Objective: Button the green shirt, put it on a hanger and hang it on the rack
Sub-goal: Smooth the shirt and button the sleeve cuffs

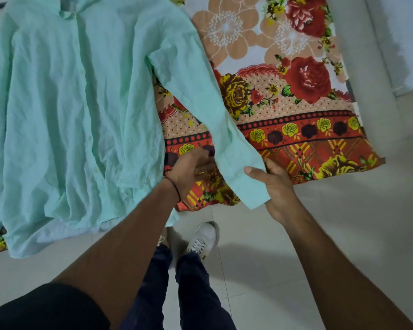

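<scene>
Green shirt: spread flat, front up, on the floral sheet (buttons too small to judge).
Sleeve: stretched out toward the 2 hands.
Right hand: pinching the cuff, thumb on top.
Left hand: fingers loosely straight, tips at the sleeve's edge.

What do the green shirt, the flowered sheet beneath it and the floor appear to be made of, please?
Green shirt: thin woven cloth, likely cotton or linen, matte, with fine creases all over.
Flowered sheet: printed woven fabric, probably cotton. The print shows no shine.
Floor: pale glazed tile, judging by the straight grout lines and faint sheen.
</scene>
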